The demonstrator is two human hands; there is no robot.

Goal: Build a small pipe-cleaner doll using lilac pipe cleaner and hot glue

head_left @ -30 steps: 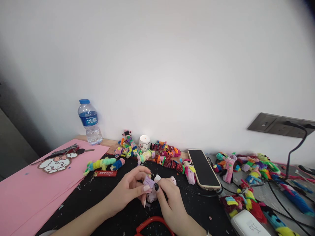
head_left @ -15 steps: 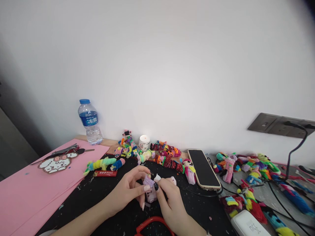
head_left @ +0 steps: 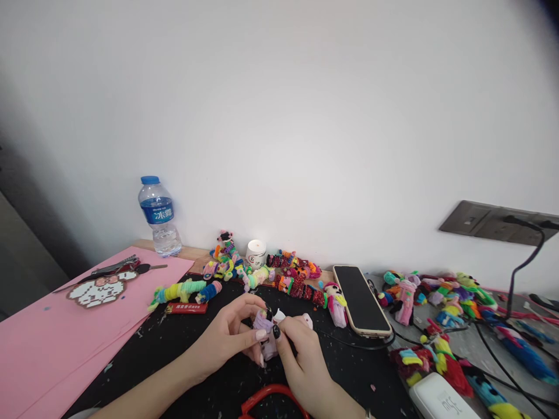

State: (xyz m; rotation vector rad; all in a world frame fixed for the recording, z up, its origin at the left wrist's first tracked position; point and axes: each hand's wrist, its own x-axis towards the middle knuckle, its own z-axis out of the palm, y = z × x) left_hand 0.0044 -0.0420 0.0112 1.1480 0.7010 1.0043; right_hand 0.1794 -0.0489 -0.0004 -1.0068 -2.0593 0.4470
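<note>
My left hand (head_left: 227, 340) and my right hand (head_left: 303, 364) meet over the black mat (head_left: 174, 349), both pinching a small lilac and pink fuzzy figure (head_left: 266, 334). The left thumb and fingers wrap its upper part. My right thumb, with a black nail, presses on its front. Most of the figure is hidden by my fingers.
Many bright pipe-cleaner figures (head_left: 288, 276) lie along the wall and at the right (head_left: 437, 297). A phone (head_left: 360, 299) lies face up beside them. A water bottle (head_left: 159, 216) and a pink sheet (head_left: 52, 331) are at the left; a red ring (head_left: 271, 398) lies near me.
My fingers shifted slightly on the lilac figure; the left little finger tucked in closer. Nothing else moved.
</note>
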